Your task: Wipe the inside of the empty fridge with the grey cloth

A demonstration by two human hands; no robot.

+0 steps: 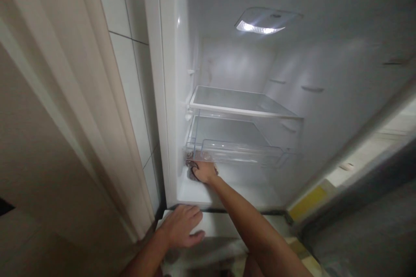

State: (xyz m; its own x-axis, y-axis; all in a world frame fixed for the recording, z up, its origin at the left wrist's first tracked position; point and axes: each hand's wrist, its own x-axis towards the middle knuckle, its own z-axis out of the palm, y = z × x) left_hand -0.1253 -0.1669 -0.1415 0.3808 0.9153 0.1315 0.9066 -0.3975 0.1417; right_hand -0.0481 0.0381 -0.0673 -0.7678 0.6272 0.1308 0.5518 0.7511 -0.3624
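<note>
Far to the left of both hands, a pale door frame (65, 95) is slanting across the view, and a tiled wall (130, 73) is standing between it and the open fridge. The left hand (182, 226) is lying palm down on the white ledge (221, 225) below the fridge opening. Its fingers are flat and loosely spread, gripping nothing, and its thumb is pointing toward the right forearm just beside it. Above and slightly right of it, the right hand (204, 170) is reaching into the fridge and pressing down on a dark cloth (192, 169). Its fingers are curling over the cloth, which is bunching out at the hand's left side near the inner wall. Hand and cloth are resting on the fridge floor (247, 181), just under the front of a clear drawer (240, 149). Above the drawer a glass shelf (240, 101) is spanning the cavity, and well above the right hand a ceiling light (260, 26) is glowing. Far to the right of both hands, the fridge door (357, 169) is standing open, blurred
</note>
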